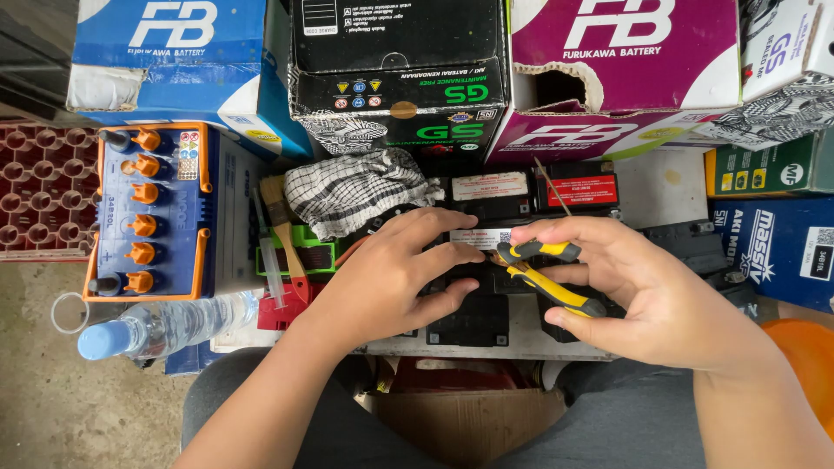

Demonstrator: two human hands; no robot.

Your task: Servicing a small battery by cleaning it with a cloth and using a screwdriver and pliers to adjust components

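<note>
Right at the grip, the right hand (647,291) wraps a pair of yellow-and-black-handled pliers (546,274), thumb and fingers closed around the two handles, which spread slightly toward the wrist and converge toward the left. That hold looks like a working squeeze rather than a carry: the palm backs one handle, the fingertips curl over the other. The long axis of the pliers runs roughly left to right across the view, tilted a little so the handle ends sit lower right and the nose points up-left toward the left hand; the tips themselves are hidden behind the fingers, so whether they bite on anything I cannot tell.

The left hand (401,269) lies flat, fingers spread and pressing down on a small black motorcycle battery (473,321), apparently to steady it; it clasps nothing. Its fingertips nearly meet the nose of the pliers over the battery's top, beside a white label strip.

Farther out, more black batteries (580,189) sit behind, one with a red label. A checked cloth (358,189) is bunched just beyond the left hand, with a wooden-handled brush (282,227) beside it. To the left stands a blue battery with orange caps (148,213), and a clear water bottle with a blue cap (161,326) lies in front of it. Cardboard battery boxes (395,74) are stacked along the back.
</note>
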